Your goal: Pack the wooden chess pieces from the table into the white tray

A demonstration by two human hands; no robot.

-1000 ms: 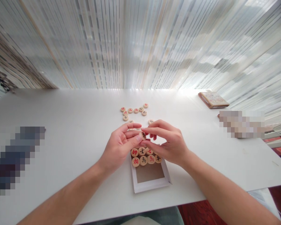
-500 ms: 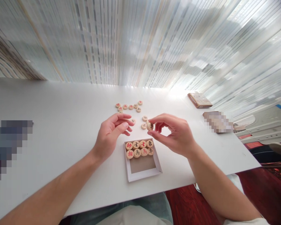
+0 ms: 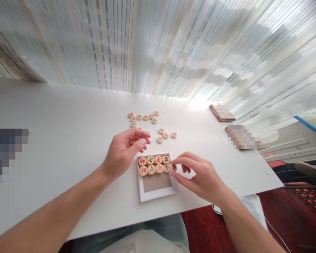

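My right hand point(image 3: 195, 174) pinches a round wooden Chinese chess piece point(image 3: 173, 167) with a black character between thumb and forefinger. That piece is at the right edge of a shallow white box point(image 3: 160, 194). Two rows of similar pieces, marked in red or black, fill the far half of the box, and its brown bottom shows in the near half. Loosely curled, my left hand point(image 3: 125, 147) hovers over the table just beyond the box's far left corner. Its fingers are apart from the thumb with nothing visible in them, and they partly cover some loose pieces.
Several loose chess pieces point(image 3: 139, 117) lie scattered on the white table point(image 3: 89, 116) beyond the box. A small flat box point(image 3: 222, 113) and a blurred-out item point(image 3: 242, 137) rest at the right. A striped curtain point(image 3: 116, 45) hangs along the table's far side.
My right hand has moved toward me, bringing its chess piece from above the table down to the box's right edge. The left hand stays nearly in place, its fingers slightly more curled.
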